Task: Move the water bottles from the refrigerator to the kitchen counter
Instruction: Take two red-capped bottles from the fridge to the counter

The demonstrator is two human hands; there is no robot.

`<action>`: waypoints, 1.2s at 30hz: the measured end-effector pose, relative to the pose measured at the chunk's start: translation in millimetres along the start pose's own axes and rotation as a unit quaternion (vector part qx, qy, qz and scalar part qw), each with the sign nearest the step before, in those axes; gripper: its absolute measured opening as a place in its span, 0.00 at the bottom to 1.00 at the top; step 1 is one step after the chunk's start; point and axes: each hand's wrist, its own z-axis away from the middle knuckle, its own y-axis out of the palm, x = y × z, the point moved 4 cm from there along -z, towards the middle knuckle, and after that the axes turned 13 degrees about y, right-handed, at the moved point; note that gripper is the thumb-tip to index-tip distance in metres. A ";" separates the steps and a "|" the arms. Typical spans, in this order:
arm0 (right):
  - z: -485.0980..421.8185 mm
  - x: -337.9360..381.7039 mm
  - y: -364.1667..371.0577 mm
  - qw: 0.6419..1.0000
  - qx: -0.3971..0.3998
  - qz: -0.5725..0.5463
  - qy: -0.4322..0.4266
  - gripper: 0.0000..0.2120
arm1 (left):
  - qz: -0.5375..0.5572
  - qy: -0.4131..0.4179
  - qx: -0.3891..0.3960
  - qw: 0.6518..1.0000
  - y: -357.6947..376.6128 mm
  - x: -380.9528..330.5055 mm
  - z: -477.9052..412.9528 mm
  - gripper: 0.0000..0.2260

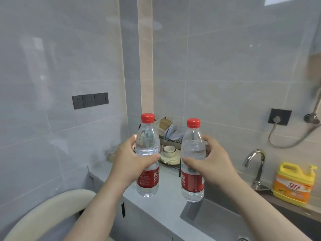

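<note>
Left hand (137, 160) grips one clear plastic, red-capped water bottle (147, 141), its twin bottle (192, 148) gripped by the right hand (214, 162), both upright above the grey tabletop (166, 204); risk noted: the left base hangs near the front edge and may tip off if set down short.

The left bottle (147, 140) and the right bottle (192, 181) are clear plastic water bottles with red caps and red labels, both capped and holding water well up their bodies. They are upright, side by side with a gap between them, over the grey kitchen counter (156, 211). The left hand (132, 159) grips one round its middle and the right hand (213, 162) grips the other.
</note>
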 end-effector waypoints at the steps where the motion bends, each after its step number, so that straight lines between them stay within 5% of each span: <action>1: -18.1 -4.1 4.6 1.000 0.000 -0.002 0.004 0.36 | -0.002 -0.006 0.000 1.000 8.4 12.2 -13.2 0.26; 15: -245.6 -123.4 75.5 0.996 0.068 0.030 0.048 0.28 | -0.077 -0.085 0.029 0.993 150.8 200.0 -138.8 0.28; 21: -297.6 -216.5 130.6 0.987 0.090 0.041 0.127 0.36 | -0.084 -0.167 0.064 0.980 210.1 319.1 -145.2 0.25; 27: -338.9 -293.1 174.5 0.979 0.064 0.051 0.185 0.33 | -0.117 -0.198 0.104 0.968 250.2 416.9 -151.4 0.23; 36: -356.2 -342.5 216.7 0.969 0.088 0.091 0.210 0.31 | -0.128 -0.227 0.081 0.962 269.4 480.0 -140.9 0.21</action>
